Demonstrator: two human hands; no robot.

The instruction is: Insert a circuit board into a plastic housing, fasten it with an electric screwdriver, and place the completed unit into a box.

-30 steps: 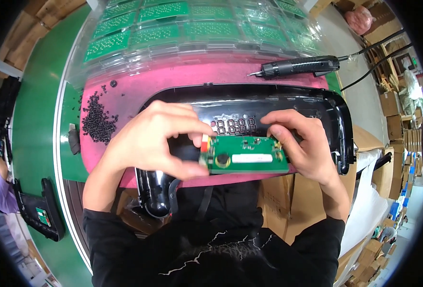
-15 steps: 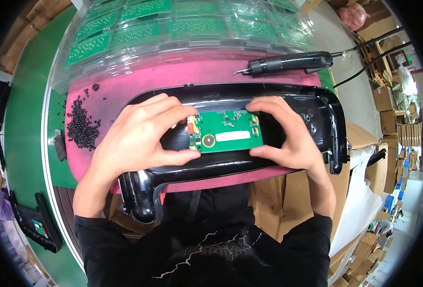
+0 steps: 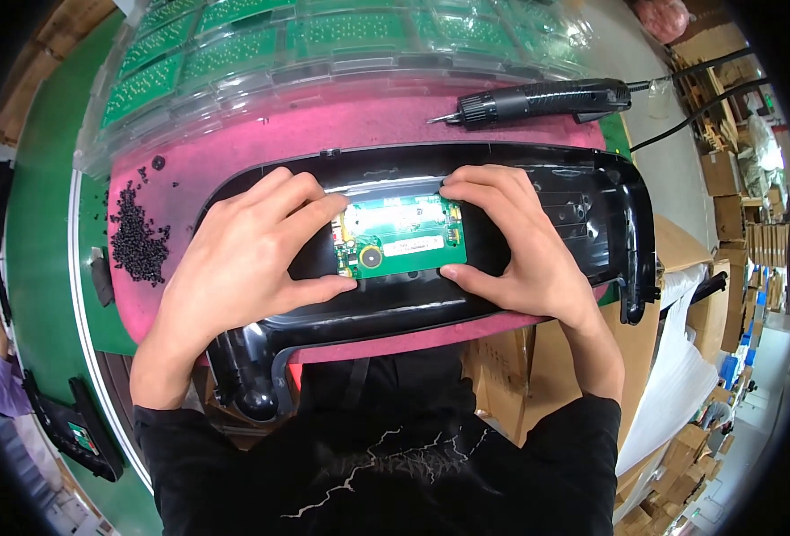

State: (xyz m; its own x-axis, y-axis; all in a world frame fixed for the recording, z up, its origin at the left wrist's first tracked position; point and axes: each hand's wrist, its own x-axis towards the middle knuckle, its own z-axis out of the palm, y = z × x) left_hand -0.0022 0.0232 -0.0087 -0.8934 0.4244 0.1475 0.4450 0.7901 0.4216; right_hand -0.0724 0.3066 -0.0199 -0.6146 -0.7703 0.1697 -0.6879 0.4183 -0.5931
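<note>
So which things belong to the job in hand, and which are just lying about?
In the job:
- green circuit board, held by left hand and right hand
- black housing beneath

Seemingly lying about:
- black screwdriver
- small black pieces
- clear trays

The hands (image 3: 256,250) hide parts of the black shell (image 3: 404,305). The top edge crops the clear tray (image 3: 323,73). The black bits (image 3: 136,237) are too small to identify.
</note>
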